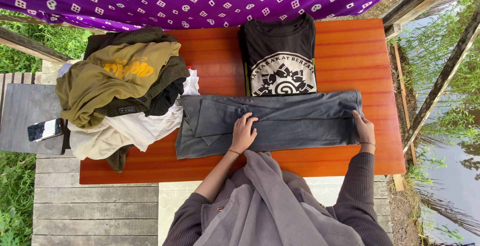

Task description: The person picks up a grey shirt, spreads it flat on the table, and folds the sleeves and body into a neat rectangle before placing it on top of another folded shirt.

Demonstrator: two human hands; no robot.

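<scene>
Left hand (243,132) flat, right hand (364,127) gripping grey shirt (290,121) | clothes pile (125,91) left

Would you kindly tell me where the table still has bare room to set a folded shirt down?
Bare wood shows on the table to the right of the folded black shirt, and in a smaller patch between that shirt and the clothes pile. The left end is crowded by the pile. The grey garment under the left hand and right hand fills the near middle.

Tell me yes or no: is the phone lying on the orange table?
No: the phone lies on a grey bench left of the orange table, beside the clothes pile.
</scene>
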